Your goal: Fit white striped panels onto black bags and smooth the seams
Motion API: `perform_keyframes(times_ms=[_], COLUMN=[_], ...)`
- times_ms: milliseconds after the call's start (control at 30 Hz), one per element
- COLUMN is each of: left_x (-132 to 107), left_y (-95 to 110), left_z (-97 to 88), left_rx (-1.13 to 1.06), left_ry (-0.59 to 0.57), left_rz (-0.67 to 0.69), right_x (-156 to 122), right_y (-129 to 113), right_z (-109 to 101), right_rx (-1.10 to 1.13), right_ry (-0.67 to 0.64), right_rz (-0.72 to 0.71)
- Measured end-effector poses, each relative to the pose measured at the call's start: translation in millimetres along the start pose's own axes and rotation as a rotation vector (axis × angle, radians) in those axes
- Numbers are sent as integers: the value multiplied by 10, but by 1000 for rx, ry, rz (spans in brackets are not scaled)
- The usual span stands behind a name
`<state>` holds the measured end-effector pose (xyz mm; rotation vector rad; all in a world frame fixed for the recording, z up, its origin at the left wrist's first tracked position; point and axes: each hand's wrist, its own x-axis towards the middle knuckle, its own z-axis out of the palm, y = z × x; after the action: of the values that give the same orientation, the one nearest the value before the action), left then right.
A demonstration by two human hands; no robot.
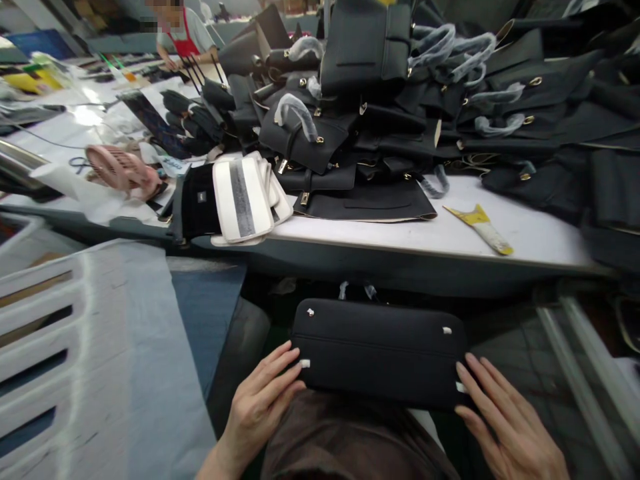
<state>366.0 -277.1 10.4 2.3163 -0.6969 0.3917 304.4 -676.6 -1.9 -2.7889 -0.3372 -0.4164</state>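
Observation:
A black handbag (379, 353) rests over my lap, its flat rectangular base facing up toward me. Small white or pinkish tabs sit near the corners of that base, and a seam runs along it. My left hand (263, 393) holds the bag's left end, fingers along its edge near one white tab. At the opposite end, my right hand (505, 413) grips the right edge, with the fingertips beside another tab. Clear-wrapped pieces stick out past the bag's far side. Its remaining sides are hidden below.
Ahead, a white worktable (380, 233) carries a heap of black handbags (367, 60), stacked white panels (245, 197), a pink fan (120, 170) and a yellow-and-white scraper-like tool (483, 227). A slotted plastic crate (100, 360) stands at left. A person in a red apron (186, 40) works far back.

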Motion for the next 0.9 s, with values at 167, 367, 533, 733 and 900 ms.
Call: perform_keyframes(times_ms=[167, 367, 533, 733, 900], left_x=[-7, -40, 16, 261, 556], left_y=[-33, -91, -114, -58, 113], left_z=[5, 29, -55, -125, -62], left_rx=[-2, -2, 21, 115, 278], left_ry=[-31, -60, -145, -163, -145], left_rz=[5, 26, 73, 159, 163], right_x=[-29, -55, 6, 272, 623], right_y=[3, 19, 45, 62, -67], right_z=[47, 130, 59, -120, -122], right_rx=[13, 8, -5, -33, -86], right_ry=[19, 34, 37, 79, 86], right_rz=[-8, 4, -14, -115, -61])
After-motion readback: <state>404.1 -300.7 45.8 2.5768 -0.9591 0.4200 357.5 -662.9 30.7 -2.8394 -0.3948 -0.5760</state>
